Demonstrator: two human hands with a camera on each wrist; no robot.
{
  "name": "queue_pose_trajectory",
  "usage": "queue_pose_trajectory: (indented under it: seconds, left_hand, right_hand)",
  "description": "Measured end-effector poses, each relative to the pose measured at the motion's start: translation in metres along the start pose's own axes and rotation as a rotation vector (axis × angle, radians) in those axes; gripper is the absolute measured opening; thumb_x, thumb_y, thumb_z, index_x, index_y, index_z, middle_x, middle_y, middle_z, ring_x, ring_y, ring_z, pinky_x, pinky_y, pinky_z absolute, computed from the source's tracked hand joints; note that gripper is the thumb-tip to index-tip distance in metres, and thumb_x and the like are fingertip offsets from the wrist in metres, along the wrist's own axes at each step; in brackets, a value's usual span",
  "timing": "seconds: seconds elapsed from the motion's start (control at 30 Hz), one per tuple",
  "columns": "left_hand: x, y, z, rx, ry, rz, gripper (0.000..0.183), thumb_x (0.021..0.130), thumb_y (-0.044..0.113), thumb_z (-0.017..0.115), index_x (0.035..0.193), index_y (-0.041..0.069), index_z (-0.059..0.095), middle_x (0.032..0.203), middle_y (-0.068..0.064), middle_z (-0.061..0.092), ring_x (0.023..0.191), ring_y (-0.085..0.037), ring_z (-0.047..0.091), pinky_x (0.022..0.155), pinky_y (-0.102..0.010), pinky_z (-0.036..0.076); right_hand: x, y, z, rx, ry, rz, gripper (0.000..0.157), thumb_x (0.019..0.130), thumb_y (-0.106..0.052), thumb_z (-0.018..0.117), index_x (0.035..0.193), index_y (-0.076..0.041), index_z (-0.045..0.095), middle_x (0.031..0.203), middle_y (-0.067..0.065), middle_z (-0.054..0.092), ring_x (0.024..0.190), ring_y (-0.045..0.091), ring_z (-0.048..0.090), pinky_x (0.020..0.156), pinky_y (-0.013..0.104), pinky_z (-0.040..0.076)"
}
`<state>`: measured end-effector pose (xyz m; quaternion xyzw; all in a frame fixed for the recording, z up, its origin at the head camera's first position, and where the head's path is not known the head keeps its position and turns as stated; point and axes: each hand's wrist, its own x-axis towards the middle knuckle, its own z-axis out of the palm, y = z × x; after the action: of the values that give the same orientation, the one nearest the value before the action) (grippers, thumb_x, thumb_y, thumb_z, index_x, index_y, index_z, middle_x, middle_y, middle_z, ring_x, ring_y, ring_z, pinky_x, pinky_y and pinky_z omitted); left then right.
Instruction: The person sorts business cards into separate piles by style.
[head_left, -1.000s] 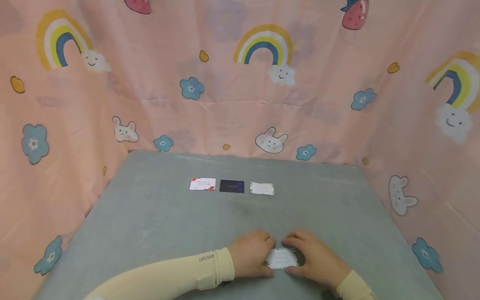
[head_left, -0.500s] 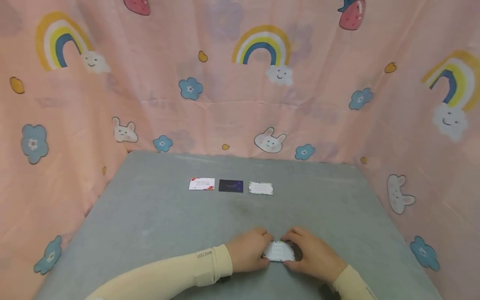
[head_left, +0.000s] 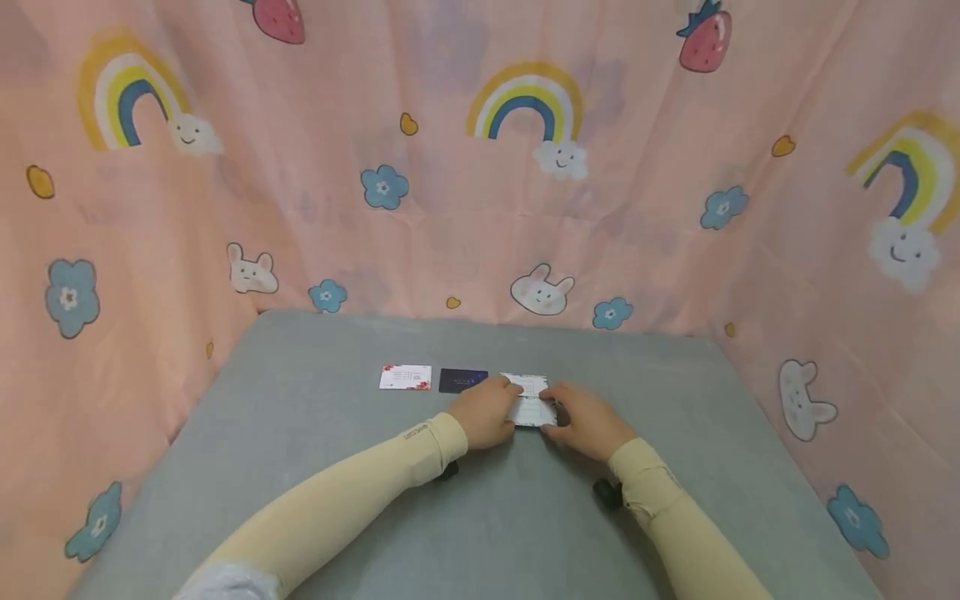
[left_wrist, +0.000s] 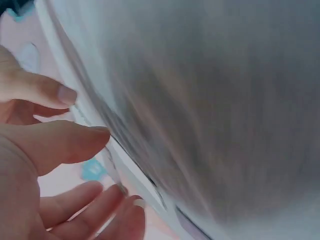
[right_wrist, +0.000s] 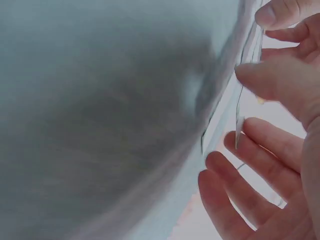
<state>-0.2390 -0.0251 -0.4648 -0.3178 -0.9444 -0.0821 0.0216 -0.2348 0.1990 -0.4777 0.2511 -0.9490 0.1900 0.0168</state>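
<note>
A small white card (head_left: 533,412) with a patterned border is pinched between both hands. My left hand (head_left: 483,412) grips its left edge, thumb low and fingers at the upper corner. On the opposite edge my right hand (head_left: 588,421) holds it the same way. The held card overlaps the lower part of a white leaf-bordered card (head_left: 534,382) on the table. In the right wrist view the card (right_wrist: 238,115) shows almost edge-on between thumb and forefinger. The left wrist view shows my left thumb (left_wrist: 75,142) at the card's edge.
Left of the leaf-bordered card lies a dark blue card (head_left: 454,381), then a white card with red flowers (head_left: 406,377). They form a row on the grey-covered table (head_left: 300,467). A pink printed curtain (head_left: 435,250) hangs around the back and sides.
Both hands have carried the white card away from the table's front to the row of cards, slightly leftward. They now partly cover the leaf-bordered card and a corner of the dark one.
</note>
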Motion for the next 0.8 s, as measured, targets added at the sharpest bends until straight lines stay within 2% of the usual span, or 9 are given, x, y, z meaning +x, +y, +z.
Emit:
queue_pose_trajectory:
  seconds: [0.17, 0.33, 0.57, 0.8]
  left_hand:
    - [0.029, -0.021, 0.008, -0.001, -0.049, -0.067, 0.053, 0.092, 0.025, 0.069, 0.141, 0.010, 0.056, 0.137, -0.007, 0.062, 0.124, -0.022, 0.061, 0.097, -0.037, 0.055]
    - [0.051, -0.034, 0.008, 0.000, -0.067, -0.067, 0.053, 0.093, 0.025, 0.069, 0.142, 0.009, 0.055, 0.137, -0.007, 0.062, 0.124, -0.021, 0.061, 0.100, -0.036, 0.052]
    - [0.058, -0.038, 0.005, -0.033, -0.106, -0.059, 0.059, 0.089, 0.026, 0.073, 0.142, 0.008, 0.056, 0.140, -0.009, 0.061, 0.127, -0.022, 0.059, 0.105, -0.035, 0.049]
    - [0.060, -0.044, 0.009, -0.059, -0.134, -0.056, 0.063, 0.086, 0.031, 0.077, 0.142, 0.008, 0.057, 0.137, -0.008, 0.062, 0.123, -0.021, 0.061, 0.101, -0.034, 0.052]
  right_hand:
    - [0.034, 0.014, 0.005, 0.005, -0.034, 0.055, 0.052, 0.087, -0.028, 0.079, 0.133, -0.008, 0.063, 0.126, 0.009, 0.067, 0.110, 0.025, 0.064, 0.093, 0.045, 0.053]
    - [0.052, 0.022, 0.004, 0.028, -0.035, 0.092, 0.048, 0.087, -0.026, 0.079, 0.130, -0.008, 0.065, 0.122, 0.009, 0.068, 0.106, 0.023, 0.064, 0.092, 0.044, 0.053]
    - [0.059, 0.023, 0.000, 0.035, -0.079, 0.085, 0.050, 0.085, -0.024, 0.080, 0.131, -0.007, 0.064, 0.122, 0.009, 0.068, 0.103, 0.022, 0.063, 0.091, 0.044, 0.052]
    - [0.063, 0.020, 0.001, 0.048, -0.112, 0.079, 0.048, 0.086, -0.021, 0.080, 0.130, -0.008, 0.066, 0.124, 0.009, 0.068, 0.104, 0.022, 0.063, 0.093, 0.045, 0.052]
